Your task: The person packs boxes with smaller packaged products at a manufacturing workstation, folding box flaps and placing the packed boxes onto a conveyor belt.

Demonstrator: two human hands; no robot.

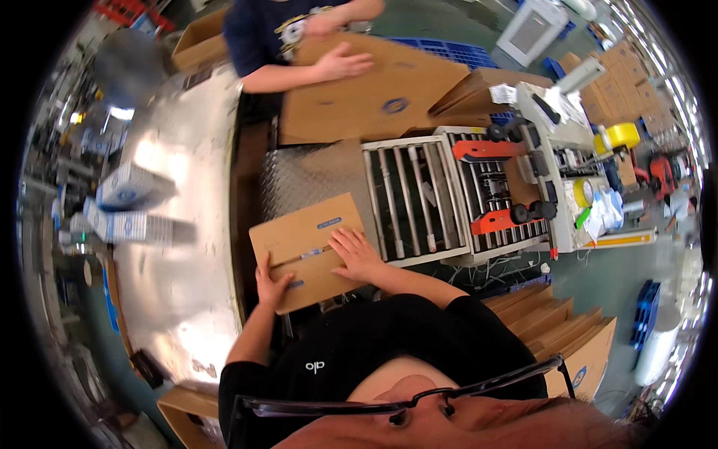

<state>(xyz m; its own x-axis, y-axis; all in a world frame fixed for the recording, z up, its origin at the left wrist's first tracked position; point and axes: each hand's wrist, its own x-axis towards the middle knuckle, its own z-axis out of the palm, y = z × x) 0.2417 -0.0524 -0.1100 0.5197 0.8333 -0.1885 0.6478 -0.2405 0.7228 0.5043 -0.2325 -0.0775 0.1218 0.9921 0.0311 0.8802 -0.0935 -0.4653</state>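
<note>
A brown cardboard box (310,217) lies in front of me, its two top flaps folded in to meet at a middle seam. My left hand (271,286) holds the box at its near left side, thumb on the top and fingers along the left edge. Flat on the right part of the top lies my right hand (357,256), open with its fingers spread near the seam. The box rests partly on a patterned metal plate (299,179), left of the roller conveyor (411,198).
Across from me a person (299,56) handles a large open carton (336,97). A metal table (187,262) with white-and-blue boxes (131,224) stands left. Right are a carton-sealing machine with red-orange arms (490,150), yellow tape rolls (619,136) and stacked flat cartons (561,322).
</note>
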